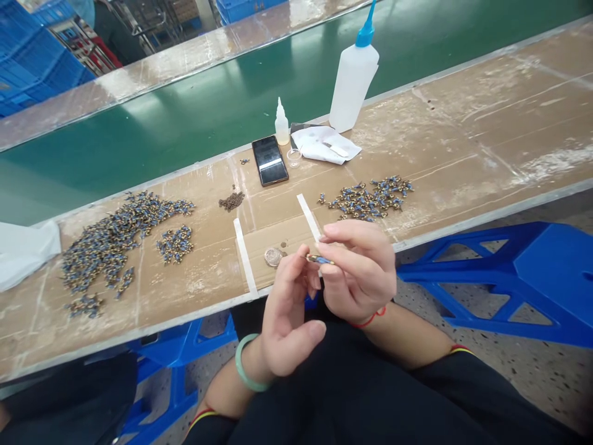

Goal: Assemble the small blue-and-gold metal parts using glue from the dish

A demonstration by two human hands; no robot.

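Between the fingertips of my right hand (pixel 359 269) is a small blue and gold figure-like piece (pixel 320 259), held in a pinch above the table's front edge. My left hand (pixel 291 321) is beside it, palm turned up and thumb spread away. Its index fingertip meets the left end of the piece; whether a tiny part sits on that fingertip I cannot tell. Just beyond the hands lies a round, flat, brownish item (pixel 273 257) on a cardboard sheet (pixel 259 238), between two white strips.
Similar pieces form a large heap (pixel 115 238), a small heap (pixel 175 245) and a right-hand heap (pixel 370 198). Tiny brown parts (pixel 231 201) lie behind. Farther back are a phone (pixel 270 162), a dropper bottle (pixel 281 123) and a large white bottle (pixel 353 83). Blue stools (pixel 532 278) flank me.
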